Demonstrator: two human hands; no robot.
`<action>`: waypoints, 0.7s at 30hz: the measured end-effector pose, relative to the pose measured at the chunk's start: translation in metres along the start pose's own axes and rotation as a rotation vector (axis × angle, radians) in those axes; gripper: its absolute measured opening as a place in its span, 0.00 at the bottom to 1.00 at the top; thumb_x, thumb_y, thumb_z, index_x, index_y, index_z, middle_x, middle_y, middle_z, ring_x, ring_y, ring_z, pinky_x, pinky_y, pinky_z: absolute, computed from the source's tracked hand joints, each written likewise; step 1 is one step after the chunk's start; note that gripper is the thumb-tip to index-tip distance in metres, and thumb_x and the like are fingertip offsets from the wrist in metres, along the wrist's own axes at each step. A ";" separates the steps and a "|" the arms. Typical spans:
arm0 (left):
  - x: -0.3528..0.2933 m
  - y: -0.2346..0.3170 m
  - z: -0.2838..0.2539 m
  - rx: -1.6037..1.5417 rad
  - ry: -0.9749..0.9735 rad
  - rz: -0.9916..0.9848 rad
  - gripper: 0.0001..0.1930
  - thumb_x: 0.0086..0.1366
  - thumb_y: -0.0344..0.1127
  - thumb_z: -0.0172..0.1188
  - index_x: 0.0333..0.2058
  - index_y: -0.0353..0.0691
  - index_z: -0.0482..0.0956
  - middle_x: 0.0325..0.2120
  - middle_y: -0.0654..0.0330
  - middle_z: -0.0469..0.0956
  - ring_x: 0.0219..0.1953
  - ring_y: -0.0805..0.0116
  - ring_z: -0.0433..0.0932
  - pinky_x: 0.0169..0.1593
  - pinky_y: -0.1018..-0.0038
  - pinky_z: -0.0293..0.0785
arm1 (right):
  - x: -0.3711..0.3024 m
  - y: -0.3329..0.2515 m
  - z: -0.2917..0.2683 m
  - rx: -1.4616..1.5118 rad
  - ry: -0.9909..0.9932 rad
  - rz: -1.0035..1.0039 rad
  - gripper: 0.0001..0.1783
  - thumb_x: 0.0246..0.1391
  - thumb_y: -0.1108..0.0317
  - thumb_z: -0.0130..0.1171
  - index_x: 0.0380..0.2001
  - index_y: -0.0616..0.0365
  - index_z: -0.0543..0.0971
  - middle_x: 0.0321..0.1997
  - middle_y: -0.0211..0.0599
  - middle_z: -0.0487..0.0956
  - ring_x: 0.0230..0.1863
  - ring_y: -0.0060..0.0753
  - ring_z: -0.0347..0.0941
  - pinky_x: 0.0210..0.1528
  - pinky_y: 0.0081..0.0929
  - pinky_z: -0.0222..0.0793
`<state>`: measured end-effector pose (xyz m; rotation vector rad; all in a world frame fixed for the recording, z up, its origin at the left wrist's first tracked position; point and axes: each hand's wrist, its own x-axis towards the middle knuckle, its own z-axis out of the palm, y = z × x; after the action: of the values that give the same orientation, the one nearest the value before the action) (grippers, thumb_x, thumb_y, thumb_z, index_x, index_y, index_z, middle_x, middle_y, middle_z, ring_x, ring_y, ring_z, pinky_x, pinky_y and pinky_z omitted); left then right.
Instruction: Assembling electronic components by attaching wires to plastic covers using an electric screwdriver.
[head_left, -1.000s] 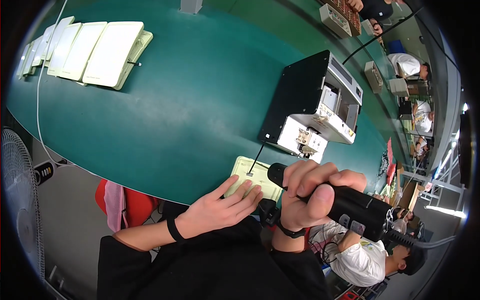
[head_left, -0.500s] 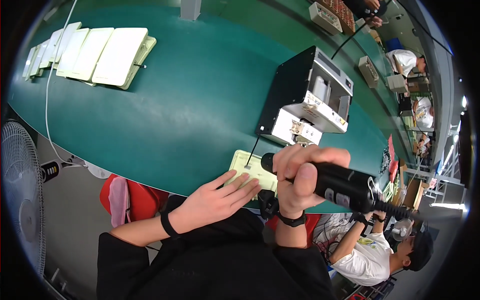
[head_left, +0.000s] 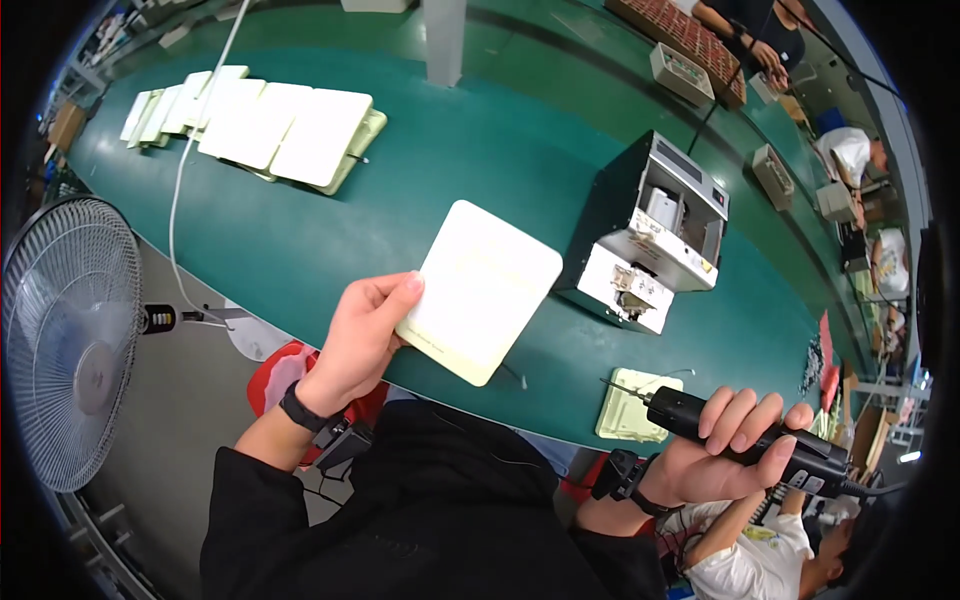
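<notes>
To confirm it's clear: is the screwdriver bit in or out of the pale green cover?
Out: the screwdriver bit visibly ends beyond the pale green cover, against the tabletop.

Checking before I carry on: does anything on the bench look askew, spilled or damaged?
Nothing looks spilled or plainly damaged. Mildly untidy: the white panels at upper left overlap at uneven angles rather than squarely, and a white cable crosses them in this view. The pale panel in the left hand shows no visible break.

Off-white panel (head_left: 480, 295), rounded corners, held tilted by its L edge in L hand (head_left: 362, 335); blk elec. screwdriver (head_left: 690, 412) in R hand (head_left: 720, 478), bit pointing L, crossing in view a lt-green shell (head_left: 625, 418) lying flat
</notes>
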<state>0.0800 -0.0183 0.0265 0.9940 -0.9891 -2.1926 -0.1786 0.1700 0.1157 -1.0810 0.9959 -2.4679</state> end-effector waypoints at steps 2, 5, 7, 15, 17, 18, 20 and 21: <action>-0.001 0.003 0.004 0.003 0.010 0.013 0.21 0.81 0.40 0.56 0.57 0.24 0.79 0.47 0.51 0.87 0.45 0.64 0.88 0.52 0.67 0.86 | -0.001 0.003 -0.004 -0.023 0.023 0.006 0.09 0.73 0.62 0.54 0.47 0.53 0.68 0.22 0.26 0.64 0.17 0.19 0.58 0.21 0.22 0.58; -0.002 0.006 0.006 -0.009 0.003 0.012 0.23 0.82 0.40 0.54 0.58 0.19 0.78 0.48 0.48 0.86 0.47 0.67 0.88 0.53 0.68 0.86 | -0.002 0.006 -0.009 -0.044 -0.045 0.003 0.08 0.73 0.63 0.53 0.47 0.53 0.68 0.23 0.26 0.65 0.17 0.19 0.59 0.21 0.21 0.58; -0.003 0.007 0.008 -0.004 -0.009 0.013 0.22 0.81 0.37 0.55 0.58 0.20 0.77 0.48 0.48 0.86 0.47 0.66 0.88 0.54 0.69 0.86 | -0.001 0.007 -0.006 -0.047 -0.036 0.001 0.09 0.72 0.63 0.54 0.47 0.54 0.68 0.23 0.26 0.65 0.17 0.20 0.59 0.21 0.21 0.58; -0.010 0.004 0.017 0.058 -0.024 0.050 0.18 0.77 0.30 0.55 0.59 0.23 0.78 0.50 0.48 0.86 0.46 0.65 0.88 0.54 0.70 0.86 | 0.002 0.007 -0.006 -0.110 0.005 0.017 0.13 0.72 0.60 0.56 0.48 0.52 0.66 0.23 0.28 0.66 0.16 0.22 0.59 0.20 0.26 0.60; -0.016 0.000 0.017 0.090 -0.044 0.064 0.18 0.76 0.28 0.55 0.59 0.24 0.79 0.50 0.48 0.86 0.46 0.65 0.88 0.54 0.70 0.86 | 0.004 0.008 -0.002 -0.112 -0.031 0.003 0.10 0.72 0.61 0.55 0.47 0.53 0.68 0.23 0.27 0.65 0.17 0.20 0.59 0.22 0.25 0.60; -0.023 -0.001 0.014 0.407 -0.086 0.208 0.19 0.74 0.28 0.58 0.60 0.26 0.79 0.50 0.49 0.86 0.48 0.64 0.88 0.56 0.68 0.84 | 0.006 0.009 0.000 -0.130 -0.026 -0.003 0.10 0.72 0.61 0.55 0.47 0.53 0.68 0.23 0.27 0.65 0.17 0.20 0.59 0.22 0.25 0.60; -0.033 -0.004 0.010 1.026 -0.174 0.511 0.21 0.71 0.29 0.62 0.61 0.30 0.79 0.50 0.50 0.87 0.52 0.63 0.87 0.62 0.64 0.82 | 0.007 0.011 0.004 -0.157 -0.069 -0.100 0.11 0.72 0.60 0.55 0.47 0.52 0.68 0.22 0.27 0.66 0.17 0.22 0.59 0.22 0.25 0.60; -0.028 -0.007 0.010 1.014 -0.198 0.511 0.21 0.71 0.29 0.62 0.61 0.30 0.79 0.50 0.50 0.87 0.52 0.63 0.87 0.62 0.64 0.82 | 0.008 0.012 0.006 -0.173 -0.091 -0.149 0.11 0.72 0.60 0.56 0.47 0.52 0.68 0.22 0.28 0.66 0.17 0.22 0.60 0.22 0.26 0.60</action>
<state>0.0876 0.0095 0.0372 0.7567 -2.2545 -1.3229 -0.1804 0.1544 0.1150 -1.3554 1.1570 -2.4563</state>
